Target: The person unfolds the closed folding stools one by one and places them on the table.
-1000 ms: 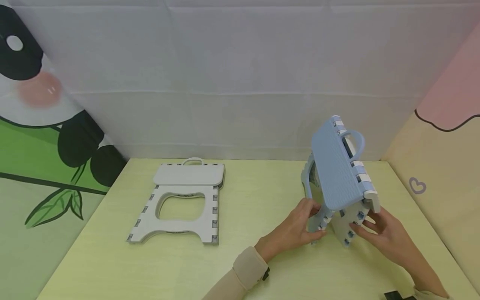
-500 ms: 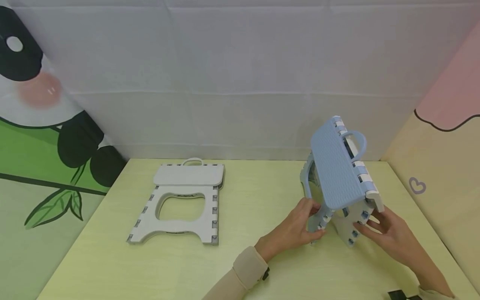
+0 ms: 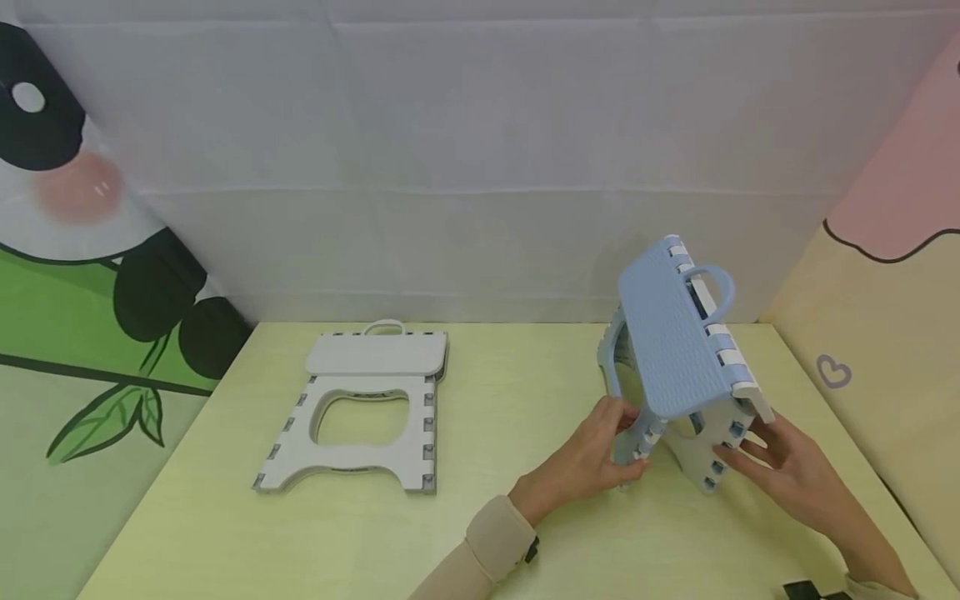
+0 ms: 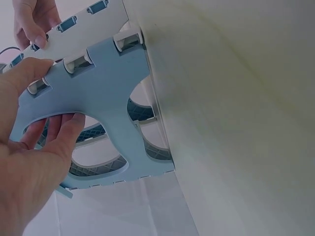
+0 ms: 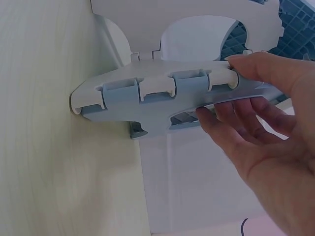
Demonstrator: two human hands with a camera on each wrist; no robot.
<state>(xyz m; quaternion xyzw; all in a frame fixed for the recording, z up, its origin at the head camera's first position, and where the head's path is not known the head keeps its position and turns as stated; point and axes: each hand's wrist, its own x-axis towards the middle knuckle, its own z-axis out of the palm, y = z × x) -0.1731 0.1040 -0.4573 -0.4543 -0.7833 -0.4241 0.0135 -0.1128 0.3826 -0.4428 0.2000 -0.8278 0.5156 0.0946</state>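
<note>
A blue and white folding step stool (image 3: 675, 333) stands partly unfolded at the right of the table, its blue ribbed seat sloping and a loop handle on the far side. My left hand (image 3: 592, 450) grips the stool's blue leg panel (image 4: 110, 83), with the thumb on the hinged edge and the fingers through the cut-out. On the other side my right hand (image 3: 795, 479) holds the white leg panel (image 3: 693, 454) by its hinged edge. In the right wrist view that hand's thumb lies on top of the edge, and its fingers (image 5: 251, 120) curl underneath.
A white folding stool (image 3: 367, 458) lies folded flat on the light yellow table (image 3: 510, 375) at the left. A grey-white curtain (image 3: 480, 233) hangs behind the table. Printed panels flank both sides, and a black object (image 3: 806, 590) shows by the right sleeve.
My right hand has moved slightly right with the white leg panel, so the gap between the stool's legs is wider. My left hand stays nearly in place. The white stool has not moved.
</note>
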